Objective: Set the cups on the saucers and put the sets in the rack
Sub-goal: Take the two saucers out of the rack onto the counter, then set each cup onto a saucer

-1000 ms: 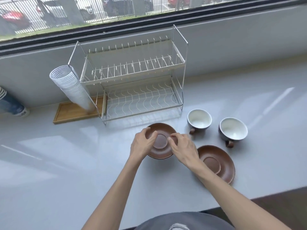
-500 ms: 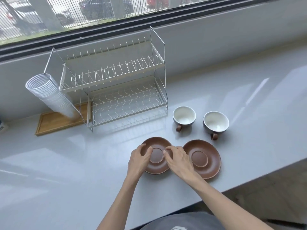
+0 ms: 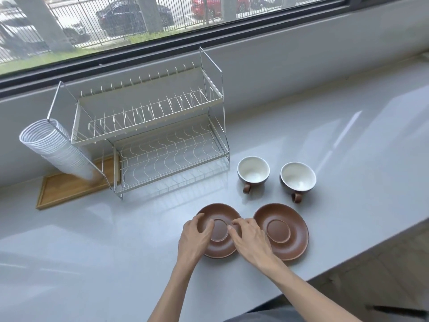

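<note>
got both hands, left (image 3: 193, 238) and right (image 3: 249, 240), fingers spread loosely on the left saucer (image 3: 219, 246) near the bench's front edge, touching its twin (image 3: 282, 231), so I'd settle it flat before fetching the nearer cup (image 3: 253, 173) by the rack (image 3: 162, 135)

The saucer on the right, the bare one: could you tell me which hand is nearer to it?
Right. The right hand lies just beside the right saucer; the left hand is beyond the left saucer.
</note>
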`<state>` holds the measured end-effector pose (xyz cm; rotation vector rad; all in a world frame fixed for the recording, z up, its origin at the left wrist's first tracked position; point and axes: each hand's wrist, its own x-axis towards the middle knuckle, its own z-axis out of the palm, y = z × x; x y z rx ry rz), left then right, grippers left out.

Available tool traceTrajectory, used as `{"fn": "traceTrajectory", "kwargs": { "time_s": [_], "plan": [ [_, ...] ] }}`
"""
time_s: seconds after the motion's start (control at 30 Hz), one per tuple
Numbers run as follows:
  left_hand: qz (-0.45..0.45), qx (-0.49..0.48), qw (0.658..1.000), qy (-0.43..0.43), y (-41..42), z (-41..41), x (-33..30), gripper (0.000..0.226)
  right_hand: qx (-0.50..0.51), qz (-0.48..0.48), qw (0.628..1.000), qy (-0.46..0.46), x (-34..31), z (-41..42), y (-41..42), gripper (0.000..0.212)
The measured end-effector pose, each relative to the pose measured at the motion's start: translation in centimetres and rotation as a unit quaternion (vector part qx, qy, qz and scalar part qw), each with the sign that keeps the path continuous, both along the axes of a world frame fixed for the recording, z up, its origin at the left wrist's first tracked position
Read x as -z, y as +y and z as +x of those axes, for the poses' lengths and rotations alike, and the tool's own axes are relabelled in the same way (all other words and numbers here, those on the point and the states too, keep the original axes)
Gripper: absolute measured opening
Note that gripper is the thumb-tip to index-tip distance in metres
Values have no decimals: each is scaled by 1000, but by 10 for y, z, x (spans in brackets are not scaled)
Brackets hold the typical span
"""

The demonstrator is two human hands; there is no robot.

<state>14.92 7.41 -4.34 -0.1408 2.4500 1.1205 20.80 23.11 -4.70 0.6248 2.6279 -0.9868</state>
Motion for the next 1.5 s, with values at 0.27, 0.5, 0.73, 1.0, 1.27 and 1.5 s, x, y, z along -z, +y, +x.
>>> {"fn": "traceTrajectory", "kwargs": {
  "time_s": [0.27, 0.5, 0.73, 1.0, 1.27, 1.5],
  "plan": [
    [-134, 110, 985, -2, 2, -5, 0, 56, -21, 12, 1000, -16, -5, -7, 8, 46],
    [-259, 199, 944, 56, 26, -21, -21, 58, -69, 79, 994, -4, -26, -18, 29, 44],
    [-243, 239, 927, 158, 88, -25, -53, 51, -47, 129, 987, 83, -53, -27, 73, 34],
    [-145, 243, 936, 212, 171, -22, -69, 48, 51, 160, 972, 163, -58, -26, 150, 40],
    [-12, 171, 980, 101, 230, -16, -41, 57, 116, 132, 978, 112, -45, -23, 206, 50],
    [48, 118, 992, -1, 255, -18, -31, 55, 147, 33, 987, 49, -32, -28, 231, 53]
  ]
}}
